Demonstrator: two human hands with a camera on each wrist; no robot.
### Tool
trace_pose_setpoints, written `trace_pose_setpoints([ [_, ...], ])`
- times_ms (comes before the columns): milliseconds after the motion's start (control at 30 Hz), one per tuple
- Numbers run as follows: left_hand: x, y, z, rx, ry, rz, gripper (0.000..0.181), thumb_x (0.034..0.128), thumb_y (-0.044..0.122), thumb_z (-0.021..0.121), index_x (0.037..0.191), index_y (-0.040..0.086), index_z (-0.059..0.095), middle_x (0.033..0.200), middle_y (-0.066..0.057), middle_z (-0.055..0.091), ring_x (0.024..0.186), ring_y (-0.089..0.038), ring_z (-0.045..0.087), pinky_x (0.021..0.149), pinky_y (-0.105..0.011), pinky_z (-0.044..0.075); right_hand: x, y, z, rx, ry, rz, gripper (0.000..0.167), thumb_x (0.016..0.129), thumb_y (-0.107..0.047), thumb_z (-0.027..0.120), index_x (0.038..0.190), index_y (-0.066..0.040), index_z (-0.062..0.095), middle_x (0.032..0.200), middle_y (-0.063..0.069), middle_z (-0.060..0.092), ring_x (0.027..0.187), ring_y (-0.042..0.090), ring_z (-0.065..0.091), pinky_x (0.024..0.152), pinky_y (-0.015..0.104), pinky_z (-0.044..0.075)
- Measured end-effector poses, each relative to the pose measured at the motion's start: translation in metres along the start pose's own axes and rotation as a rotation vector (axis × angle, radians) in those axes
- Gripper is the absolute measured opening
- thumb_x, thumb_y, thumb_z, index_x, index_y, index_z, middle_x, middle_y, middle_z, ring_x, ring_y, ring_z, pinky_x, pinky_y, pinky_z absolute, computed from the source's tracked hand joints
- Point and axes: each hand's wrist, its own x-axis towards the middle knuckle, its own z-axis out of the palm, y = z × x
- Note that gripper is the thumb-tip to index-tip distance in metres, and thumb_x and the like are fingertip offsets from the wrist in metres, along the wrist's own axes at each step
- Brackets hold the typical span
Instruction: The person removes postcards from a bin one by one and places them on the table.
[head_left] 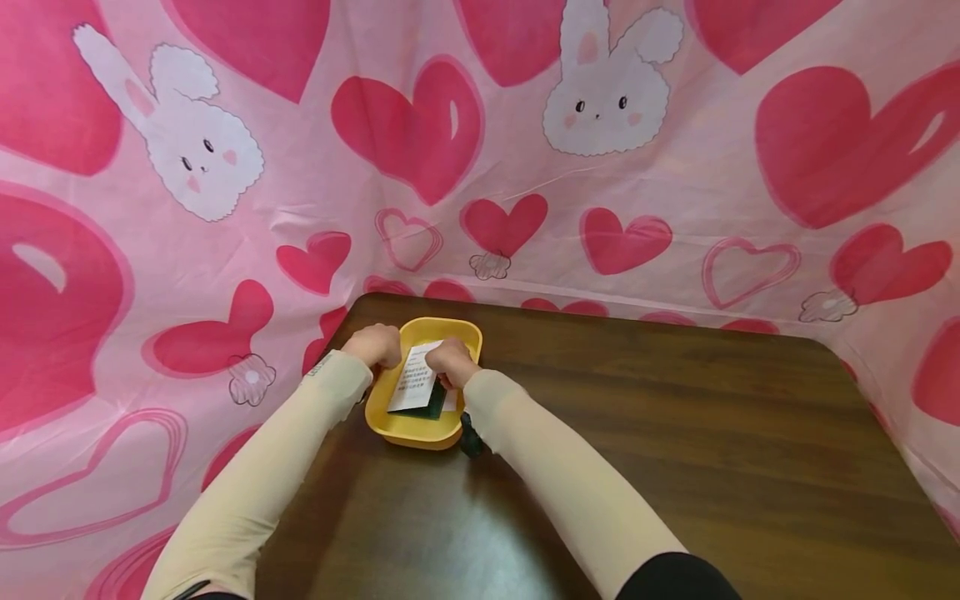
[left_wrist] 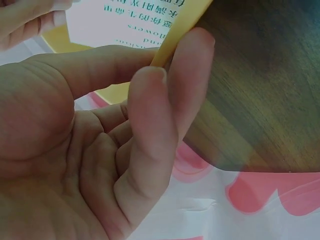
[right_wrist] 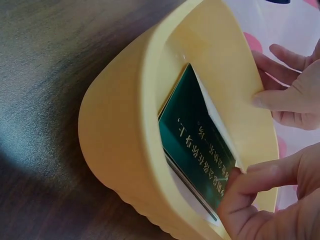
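A yellow plastic basin (head_left: 414, 442) sits on the table, with cards lying inside it. My left hand (head_left: 377, 345) pinches its left rim; in the left wrist view the thumb is on the inner side and fingertips (left_wrist: 192, 50) are on the outer. My right hand (head_left: 453, 363) is over the basin and pinches the edge of a card. The white card (head_left: 414, 382), printed with lines of text, lies slanted on top. Beneath it shows a dark green card (right_wrist: 192, 142) with gold lettering. The right fingers hide part of the cards' edges.
The brown wooden table (head_left: 637, 433) extends to the right of the basin. Pink cloth (head_left: 540, 179) with hearts and rabbits hangs behind and to the left, close to the table's edge. A dark object (head_left: 471, 437) is at the right wrist.
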Motion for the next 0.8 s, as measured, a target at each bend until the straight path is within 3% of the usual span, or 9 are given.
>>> trace_pose_setpoints([
  [133, -0.0004, 0.0010, -0.0001, -0.003, -0.005, -0.005, 0.027, 0.0861, 0.004, 0.069, 0.111, -0.003, 0.062, 0.096, -0.020, 0.063, 0.072, -0.033, 0.067, 0.056, -0.037, 0.060, -0.0023, -0.0015, -0.0018, -0.044, 0.007, -0.020, 0.023, 0.093, -0.004, 0.058, 0.115, 0.004, 0.058, 0.055, 0.003, 0.042, 0.036, 0.014, 0.030, 0.036, 0.024, 0.027],
  [333, 0.0000, 0.0003, -0.0005, -0.029, -0.015, -0.027, 0.027, 0.0867, 0.004, 0.069, 0.112, -0.005, 0.062, 0.093, -0.022, 0.064, 0.064, -0.031, 0.068, 0.055, -0.037, 0.061, -0.0032, -0.0028, -0.0021, -0.087, 0.023, -0.044, 0.016, 0.093, -0.004, 0.059, 0.107, 0.004, 0.059, 0.053, 0.003, 0.041, 0.034, 0.013, 0.029, 0.035, 0.024, 0.026],
  [467, 0.0013, -0.0015, -0.0007, -0.044, -0.001, -0.050, 0.025, 0.0862, 0.003, 0.066, 0.110, -0.006, 0.062, 0.090, -0.022, 0.065, 0.054, -0.029, 0.066, 0.053, -0.036, 0.059, -0.0023, -0.0041, -0.0021, -0.092, 0.041, -0.085, 0.010, 0.094, -0.003, 0.060, 0.101, 0.003, 0.059, 0.060, 0.005, 0.045, 0.037, 0.014, 0.031, 0.036, 0.024, 0.028],
  [633, 0.0046, -0.0054, 0.0015, -0.053, 0.003, -0.064, 0.024, 0.0856, 0.004, 0.063, 0.107, -0.007, 0.063, 0.084, -0.023, 0.067, 0.048, -0.026, 0.065, 0.050, -0.035, 0.058, -0.0047, -0.0040, -0.0037, -0.075, 0.080, -0.127, 0.008, 0.091, -0.003, 0.065, 0.095, 0.002, 0.060, 0.075, 0.008, 0.051, 0.050, 0.017, 0.044, 0.041, 0.026, 0.037],
  [800, 0.0075, -0.0060, 0.0049, -0.021, 0.007, -0.038, 0.019, 0.0863, 0.006, 0.061, 0.101, -0.007, 0.064, 0.078, -0.021, 0.069, 0.049, -0.025, 0.068, 0.049, -0.033, 0.057, -0.0053, -0.0010, -0.0095, -0.053, 0.090, -0.149, 0.004, 0.087, 0.002, 0.063, 0.088, 0.000, 0.060, 0.078, 0.007, 0.051, 0.054, 0.018, 0.047, 0.042, 0.026, 0.036],
])
